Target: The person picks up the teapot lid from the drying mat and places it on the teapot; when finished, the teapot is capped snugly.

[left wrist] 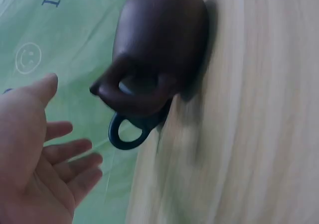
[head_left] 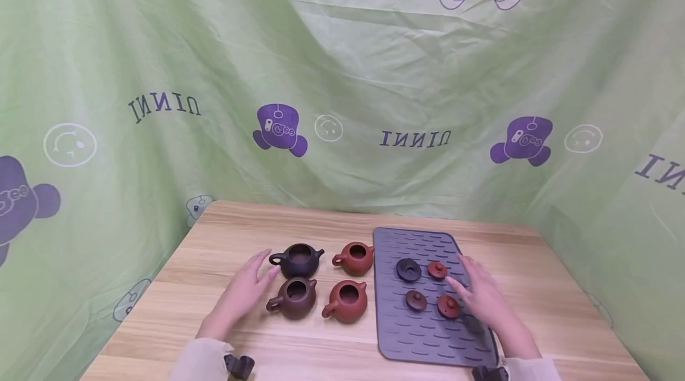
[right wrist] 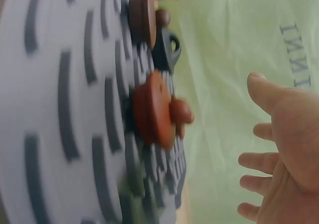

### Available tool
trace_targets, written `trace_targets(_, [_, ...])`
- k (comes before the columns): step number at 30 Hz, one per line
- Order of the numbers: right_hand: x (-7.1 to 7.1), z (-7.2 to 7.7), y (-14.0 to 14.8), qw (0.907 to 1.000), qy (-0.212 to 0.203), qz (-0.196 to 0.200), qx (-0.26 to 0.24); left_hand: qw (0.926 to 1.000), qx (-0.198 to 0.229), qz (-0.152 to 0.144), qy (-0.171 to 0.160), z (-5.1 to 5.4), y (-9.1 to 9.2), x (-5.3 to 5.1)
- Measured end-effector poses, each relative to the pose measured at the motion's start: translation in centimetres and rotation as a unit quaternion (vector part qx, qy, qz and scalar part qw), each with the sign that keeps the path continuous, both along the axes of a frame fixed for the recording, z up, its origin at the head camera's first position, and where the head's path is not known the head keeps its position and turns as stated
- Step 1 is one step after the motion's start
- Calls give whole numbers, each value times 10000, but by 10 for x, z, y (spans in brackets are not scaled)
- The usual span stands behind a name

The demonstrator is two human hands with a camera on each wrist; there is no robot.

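Note:
Several small teapots stand without lids on the wooden table: a black one (head_left: pixel 299 261), a dark brown one (head_left: pixel 297 299) and two reddish ones (head_left: pixel 357 258) (head_left: pixel 348 302). My left hand (head_left: pixel 247 287) is beside the handles of the black and brown pots, fingers spread, holding nothing. In the left wrist view the brown pot (left wrist: pixel 162 35) is close to that hand (left wrist: pixel 45 154). On the grey mat lie a black lid (head_left: pixel 409 270), a brown lid (head_left: pixel 415 300) and two red lids (head_left: pixel 437 270) (head_left: pixel 448 306). My right hand (head_left: pixel 484 298), fingers apart and empty, hovers at their right.
The grey ridged mat (head_left: pixel 407 345) covers the right-centre part of the wooden table (head_left: pixel 299 357). A green cloth (head_left: pixel 342 60) with purple figures hangs behind and at both sides. Each wrist wears a small black device.

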State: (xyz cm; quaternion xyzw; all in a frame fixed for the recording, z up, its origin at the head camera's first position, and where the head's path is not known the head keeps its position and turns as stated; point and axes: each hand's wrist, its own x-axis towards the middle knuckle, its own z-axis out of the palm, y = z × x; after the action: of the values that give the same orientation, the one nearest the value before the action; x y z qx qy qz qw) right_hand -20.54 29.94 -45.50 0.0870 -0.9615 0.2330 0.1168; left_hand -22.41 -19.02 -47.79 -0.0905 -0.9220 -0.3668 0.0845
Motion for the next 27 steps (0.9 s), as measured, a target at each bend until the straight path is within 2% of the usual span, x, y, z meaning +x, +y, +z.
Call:
trace_targets(5, [4,-1,-16,9996,78,207,-148,9981,463,-237,-321,-2,9,10])
trace_targets(8, [5,-3,-25,9989,176,353,-260,9965,583,-403,-435,-5,12,14])
trace_targets(13, [8,-7,-39,9979,268,481,-337,9955,658,-570,-386,-9,15,17])
trace_targets(20, [13,-14,-53,9986,-203,365,-317,9944,578,-813,-353,-13,19,18])
trace_targets(27, [14,-22,-62,9981,-325,409,-324,9927,725,-931,-259,-19,22,19])
